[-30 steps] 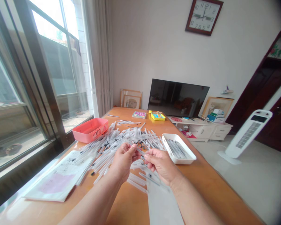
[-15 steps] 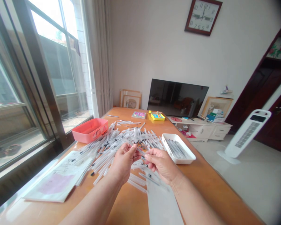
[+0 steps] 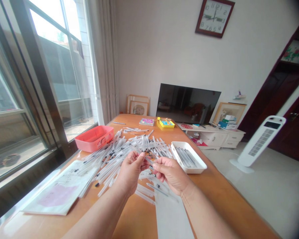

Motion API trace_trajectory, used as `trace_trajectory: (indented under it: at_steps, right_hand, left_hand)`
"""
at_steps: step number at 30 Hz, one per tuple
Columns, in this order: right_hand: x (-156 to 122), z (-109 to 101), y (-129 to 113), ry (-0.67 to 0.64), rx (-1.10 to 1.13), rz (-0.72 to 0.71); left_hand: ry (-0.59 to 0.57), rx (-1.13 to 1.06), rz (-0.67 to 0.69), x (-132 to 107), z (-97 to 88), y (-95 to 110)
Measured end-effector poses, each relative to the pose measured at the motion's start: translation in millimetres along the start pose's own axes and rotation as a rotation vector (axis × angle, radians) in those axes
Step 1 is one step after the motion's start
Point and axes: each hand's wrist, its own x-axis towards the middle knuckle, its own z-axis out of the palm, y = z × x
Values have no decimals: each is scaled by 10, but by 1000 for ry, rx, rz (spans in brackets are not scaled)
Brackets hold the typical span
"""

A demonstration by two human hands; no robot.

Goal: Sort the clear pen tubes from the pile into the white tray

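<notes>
The slim pen piece point(image 3: 149, 160) is level with the white tray point(image 3: 200, 169) and to its left, a short reach off, raised over the bench point(image 3: 214, 199). It could slip or twist loose, I judge, because it is smooth and narrow and the grip on it is only fingertip-deep (its ends are mostly hidden by the fingers). If it dropped, it would be hard to pick out again, since the loose clear barrels point(image 3: 117, 151) spread left of the tray look so alike. A low knuckle might also nudge those barrels and send a few rolling, while a rightward swing of the wrist could knock the tray's near-left corner.

As for the hands, the piece lies between them: the left hand point(image 3: 132, 169) pinches its end farther from the tray, and the right hand point(image 3: 168, 169) pinches the end nearer it, thumb against curled fingers on both.

Outward from there, grey pens point(image 3: 186, 157) lie side by side in the tray. A pale paper strip point(image 3: 173, 214) runs nearer the person than the tray, a booklet point(image 3: 57, 194) lies well to its left, and a red basket point(image 3: 89, 145) stands left of it past the barrels.
</notes>
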Motion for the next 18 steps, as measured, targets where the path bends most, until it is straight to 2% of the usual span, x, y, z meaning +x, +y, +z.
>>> trace_trajectory:
  at_steps: [7, 11, 16, 18]
  right_hand:
    - [-1, -117, 10, -13, -123, 1]
    - [-7, -149, -25, 111, -289, -127]
    - [3, -80, -14, 73, -395, -207]
    - [19, -99, 5, 100, -465, -223]
  left_hand:
    - [-9, 42, -58, 3, -40, -29]
    - [-33, 78, -93, -10, -33, -30]
    - [-99, 97, -107, -13, -21, -33]
    - [-111, 122, -120, -18, -19, -31]
